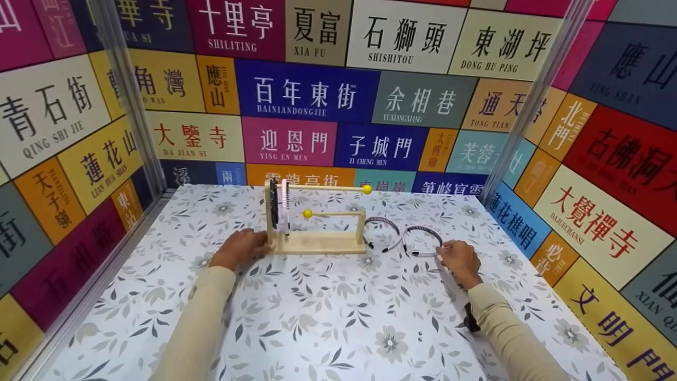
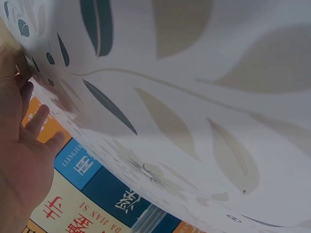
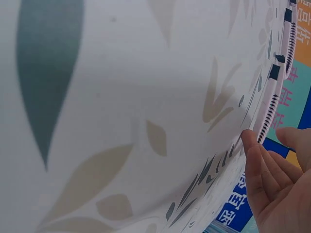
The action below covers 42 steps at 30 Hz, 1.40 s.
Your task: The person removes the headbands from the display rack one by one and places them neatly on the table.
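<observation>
A pale wooden stand (image 1: 317, 242) has a base, a tall left post and a short right post. Its two rods end in yellow balls. On the upper rod, near the left post, hangs a pink headband (image 1: 285, 206), with a dark toothed piece beside it. My left hand (image 1: 239, 250) grips the base's left end; the thumb is hidden in the left wrist view. My right hand (image 1: 461, 260) pinches the right side of a pink headband with dark teeth (image 1: 423, 228), which lies on the table. Another such headband (image 1: 384, 221) lies between it and the stand.
A floral cloth (image 1: 317, 317) covers the table. Behind and at both sides stand walls with colourful printed signs (image 1: 307, 95). Metal corner posts (image 1: 138, 106) rise at the back left and back right.
</observation>
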Each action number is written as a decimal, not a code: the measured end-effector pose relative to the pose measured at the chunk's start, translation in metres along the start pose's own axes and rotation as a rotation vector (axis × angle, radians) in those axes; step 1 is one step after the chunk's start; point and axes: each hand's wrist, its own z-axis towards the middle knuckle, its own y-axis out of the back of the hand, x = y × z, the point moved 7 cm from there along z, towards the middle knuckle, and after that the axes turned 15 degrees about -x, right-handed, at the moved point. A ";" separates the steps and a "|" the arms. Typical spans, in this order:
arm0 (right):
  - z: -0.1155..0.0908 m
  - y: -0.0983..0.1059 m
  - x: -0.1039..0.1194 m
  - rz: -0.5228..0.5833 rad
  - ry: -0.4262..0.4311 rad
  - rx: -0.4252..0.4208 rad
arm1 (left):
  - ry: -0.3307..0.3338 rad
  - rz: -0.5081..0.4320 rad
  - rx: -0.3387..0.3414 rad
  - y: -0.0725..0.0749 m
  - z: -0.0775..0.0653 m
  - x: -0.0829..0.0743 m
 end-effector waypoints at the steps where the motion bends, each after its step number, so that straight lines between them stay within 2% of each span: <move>1: 0.000 0.001 0.001 0.001 0.002 0.005 | 0.001 0.000 0.003 0.000 0.000 0.000; 10: 0.006 0.005 0.010 0.000 0.024 0.033 | 0.031 0.001 0.029 0.000 0.000 0.001; 14: 0.013 0.009 0.024 -0.002 0.047 0.039 | 0.045 -0.002 0.039 -0.001 0.001 0.004; 20: 0.020 0.017 0.055 0.019 0.135 -0.012 | 0.054 -0.003 0.031 -0.003 0.001 0.006; 28: 0.022 0.017 0.100 0.081 0.279 -0.022 | 0.042 -0.007 0.011 -0.002 0.000 0.001; 38: 0.015 0.001 0.162 0.107 0.325 0.002 | 0.049 -0.029 0.003 -0.002 -0.002 0.003; 42: 0.010 -0.003 0.187 0.120 0.377 -0.005 | 0.046 -0.025 0.000 -0.001 -0.003 0.003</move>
